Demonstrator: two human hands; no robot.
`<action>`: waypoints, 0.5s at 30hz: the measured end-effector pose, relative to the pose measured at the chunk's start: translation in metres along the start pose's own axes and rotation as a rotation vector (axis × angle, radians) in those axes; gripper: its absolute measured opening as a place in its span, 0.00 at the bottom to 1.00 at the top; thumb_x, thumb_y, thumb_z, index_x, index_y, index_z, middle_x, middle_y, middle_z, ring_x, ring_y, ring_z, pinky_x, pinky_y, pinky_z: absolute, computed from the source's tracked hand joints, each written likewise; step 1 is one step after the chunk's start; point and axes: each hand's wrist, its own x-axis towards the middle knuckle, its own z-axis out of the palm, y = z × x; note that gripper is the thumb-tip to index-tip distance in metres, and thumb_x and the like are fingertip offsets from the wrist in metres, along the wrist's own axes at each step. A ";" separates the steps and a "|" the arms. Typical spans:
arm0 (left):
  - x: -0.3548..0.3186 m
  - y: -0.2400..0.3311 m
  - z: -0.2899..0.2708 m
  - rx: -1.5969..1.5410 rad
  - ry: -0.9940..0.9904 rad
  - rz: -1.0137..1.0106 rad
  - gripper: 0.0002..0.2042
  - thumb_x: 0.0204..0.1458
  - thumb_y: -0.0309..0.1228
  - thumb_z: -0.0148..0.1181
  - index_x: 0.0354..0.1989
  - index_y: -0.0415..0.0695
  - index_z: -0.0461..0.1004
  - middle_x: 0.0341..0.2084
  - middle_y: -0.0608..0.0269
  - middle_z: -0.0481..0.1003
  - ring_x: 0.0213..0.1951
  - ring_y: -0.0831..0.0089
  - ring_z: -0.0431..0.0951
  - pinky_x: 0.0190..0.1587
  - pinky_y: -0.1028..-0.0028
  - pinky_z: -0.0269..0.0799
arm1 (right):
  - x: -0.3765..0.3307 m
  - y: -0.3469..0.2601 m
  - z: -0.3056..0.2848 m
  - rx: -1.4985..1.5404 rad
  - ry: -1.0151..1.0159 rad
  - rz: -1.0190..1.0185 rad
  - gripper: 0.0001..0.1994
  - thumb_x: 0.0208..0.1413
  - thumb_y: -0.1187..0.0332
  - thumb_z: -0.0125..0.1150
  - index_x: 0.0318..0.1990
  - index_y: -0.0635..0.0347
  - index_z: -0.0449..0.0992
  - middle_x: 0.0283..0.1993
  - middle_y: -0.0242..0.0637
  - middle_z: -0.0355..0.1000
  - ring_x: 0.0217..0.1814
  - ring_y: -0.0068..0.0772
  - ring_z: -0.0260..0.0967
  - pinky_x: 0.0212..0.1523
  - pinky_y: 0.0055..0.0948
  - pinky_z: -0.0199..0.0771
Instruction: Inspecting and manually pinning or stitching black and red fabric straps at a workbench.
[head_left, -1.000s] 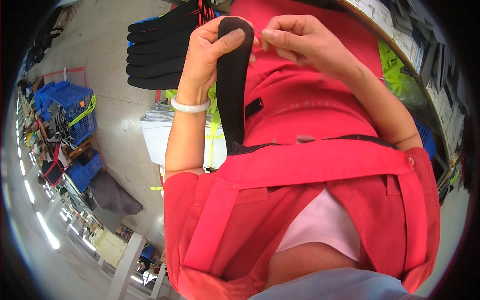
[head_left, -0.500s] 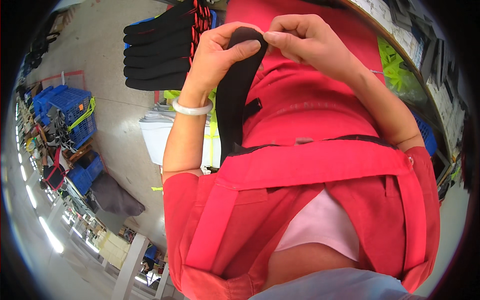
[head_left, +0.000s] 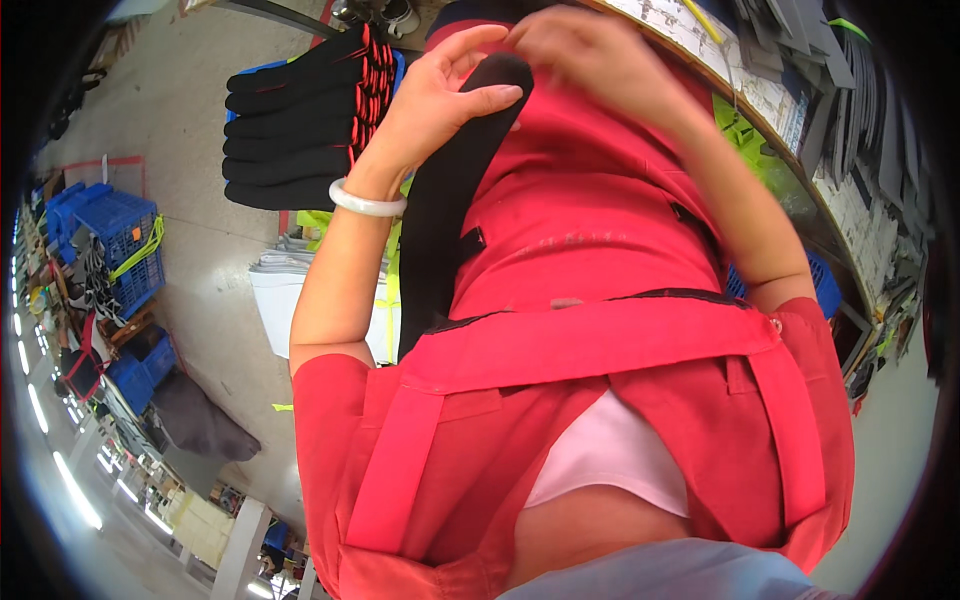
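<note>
A long black fabric piece [head_left: 440,210] with a rounded end hangs down along the left side of my red apron [head_left: 580,210]. My left hand [head_left: 435,105], with a white bangle on its wrist, grips it near the rounded top, thumb across the front and the fingers behind. Just right of that end, my right hand [head_left: 590,55] is smeared by motion. Its fingertips are near the left fingers, and whether they pinch anything does not show.
To the left, several black fabric pieces with red edges [head_left: 295,120] lie stacked on a blue crate. Below them is a white stack of sheets [head_left: 325,300] with yellow-green ties. A worktable [head_left: 770,120] with grey strips [head_left: 860,90] runs along the right. Blue crates [head_left: 125,235] stand farther left.
My right hand has come away from the fabric's rounded tip, moving up and slightly left. The left fingers have loosened and spread, the thumb still on the fabric. The view has shifted a little.
</note>
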 end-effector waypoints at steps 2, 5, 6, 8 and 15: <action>0.007 -0.002 -0.001 0.040 0.009 0.007 0.24 0.47 0.22 0.65 0.55 0.34 0.68 0.50 0.57 0.72 0.48 0.74 0.75 0.41 0.76 0.77 | -0.005 -0.003 0.017 -0.187 -0.001 0.008 0.12 0.60 0.64 0.54 0.39 0.64 0.78 0.24 0.35 0.74 0.26 0.23 0.69 0.30 0.28 0.70; 0.001 0.000 -0.010 -0.057 -0.057 -0.276 0.19 0.47 0.25 0.67 0.48 0.34 0.72 0.40 0.58 0.76 0.39 0.75 0.79 0.37 0.76 0.77 | 0.004 0.004 0.012 -0.143 0.057 0.137 0.14 0.61 0.62 0.54 0.38 0.64 0.78 0.22 0.37 0.72 0.23 0.24 0.68 0.28 0.27 0.70; -0.004 0.002 -0.012 -0.196 -0.133 -0.559 0.16 0.47 0.26 0.67 0.44 0.35 0.74 0.34 0.59 0.78 0.34 0.75 0.80 0.35 0.77 0.77 | 0.006 0.006 0.011 -0.133 0.111 0.169 0.14 0.61 0.61 0.54 0.37 0.65 0.78 0.22 0.36 0.71 0.23 0.24 0.67 0.27 0.27 0.69; -0.009 0.001 -0.005 -0.223 -0.061 -0.525 0.11 0.48 0.28 0.68 0.37 0.36 0.76 0.25 0.63 0.78 0.25 0.76 0.80 0.30 0.79 0.76 | 0.008 0.009 0.011 -0.055 0.043 0.232 0.15 0.60 0.60 0.55 0.35 0.65 0.78 0.22 0.37 0.72 0.22 0.24 0.66 0.25 0.29 0.67; -0.007 -0.020 -0.006 -0.087 -0.056 -0.498 0.11 0.50 0.28 0.66 0.39 0.37 0.75 0.27 0.63 0.78 0.24 0.78 0.79 0.27 0.81 0.74 | 0.020 0.035 0.020 -0.436 -0.048 0.064 0.18 0.57 0.56 0.57 0.32 0.66 0.76 0.20 0.36 0.68 0.22 0.26 0.66 0.24 0.31 0.65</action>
